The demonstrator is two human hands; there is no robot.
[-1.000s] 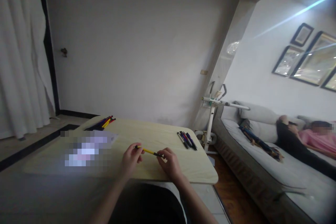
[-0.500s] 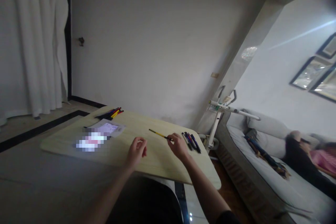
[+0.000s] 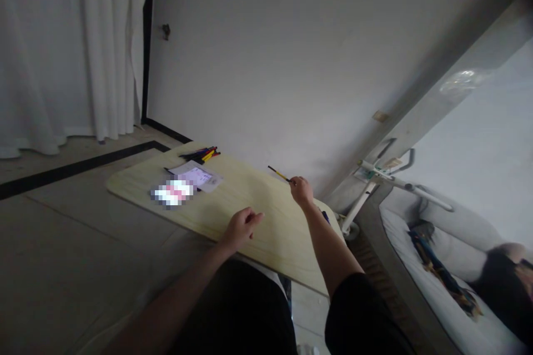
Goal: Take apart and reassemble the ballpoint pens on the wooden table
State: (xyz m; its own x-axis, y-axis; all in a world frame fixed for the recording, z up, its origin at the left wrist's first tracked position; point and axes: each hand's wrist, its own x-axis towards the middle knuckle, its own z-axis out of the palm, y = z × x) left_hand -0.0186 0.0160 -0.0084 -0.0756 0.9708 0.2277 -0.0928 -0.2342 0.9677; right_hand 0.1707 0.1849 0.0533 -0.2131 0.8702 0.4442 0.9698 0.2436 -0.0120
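My right hand (image 3: 302, 191) is closed on one end of a slim yellow-and-black pen (image 3: 282, 175). The pen points up and to the left, held over the far right part of the table (image 3: 266, 255). Closer to me, my left hand (image 3: 241, 227) hovers over the table's near edge with its fingers curled in and the thumb sticking out; nothing shows in it. Dark pens (image 3: 326, 216) at the table's right end are mostly hidden behind my right forearm.
A pile of mixed pens (image 3: 204, 154) lies at the table's far left. In front of it are a printed paper (image 3: 208, 180) and a bright, blurred-out screen (image 3: 172, 193). Exercise equipment (image 3: 364, 199) and a sofa (image 3: 400, 222) with a person (image 3: 506, 283) stand to the right.
The view has swung to the right. My right hand has moved away from me with the pen, and its forearm now covers most of the pens on the right. My left hand's thumb now points outward.
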